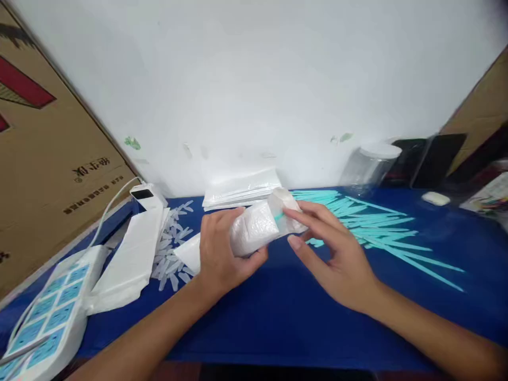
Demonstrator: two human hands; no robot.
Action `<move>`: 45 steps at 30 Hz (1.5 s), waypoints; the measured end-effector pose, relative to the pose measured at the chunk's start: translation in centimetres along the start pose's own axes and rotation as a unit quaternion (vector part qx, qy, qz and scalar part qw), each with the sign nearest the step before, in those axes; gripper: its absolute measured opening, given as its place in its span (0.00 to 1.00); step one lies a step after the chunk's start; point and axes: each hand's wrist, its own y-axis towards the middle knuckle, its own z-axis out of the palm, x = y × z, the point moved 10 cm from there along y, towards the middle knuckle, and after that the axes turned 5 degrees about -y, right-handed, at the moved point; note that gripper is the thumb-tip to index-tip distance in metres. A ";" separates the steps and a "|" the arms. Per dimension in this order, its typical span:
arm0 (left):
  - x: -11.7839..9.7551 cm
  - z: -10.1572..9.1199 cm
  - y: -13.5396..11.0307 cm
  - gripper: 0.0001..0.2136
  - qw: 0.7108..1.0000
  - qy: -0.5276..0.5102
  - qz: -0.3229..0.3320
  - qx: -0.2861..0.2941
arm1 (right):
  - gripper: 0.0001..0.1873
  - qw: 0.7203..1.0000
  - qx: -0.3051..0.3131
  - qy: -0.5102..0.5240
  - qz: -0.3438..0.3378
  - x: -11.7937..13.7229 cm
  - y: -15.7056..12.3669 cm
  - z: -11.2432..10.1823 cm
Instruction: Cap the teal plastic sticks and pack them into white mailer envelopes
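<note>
My left hand (224,246) is wrapped round a white plastic roll (254,230), crinkled and cylindrical, held just above the blue tabletop (257,317). Its right end shows clearer film with a short teal strip (279,216) on it. My right hand (337,248) is at that end, its forefinger touching the film by the strip; the thumb stands apart below. A flat white tail of the roll pokes out to the left of my left hand. Behind my right hand, many loose teal strips (381,227) lie fanned out.
Small translucent pieces (172,248) are scattered at left beside a white folded sheet (130,254). A power strip (55,312) with cables and a cardboard box (59,148) stand farther left. Flat white plastic bags (242,188) lie by the wall. A clear jar (369,166) is at back right.
</note>
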 end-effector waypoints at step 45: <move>-0.3 4.4 -1.1 0.34 0.975 -0.152 0.035 0.160 | 0.23 0.942 0.226 0.129 0.213 -4.0 -0.8 4.9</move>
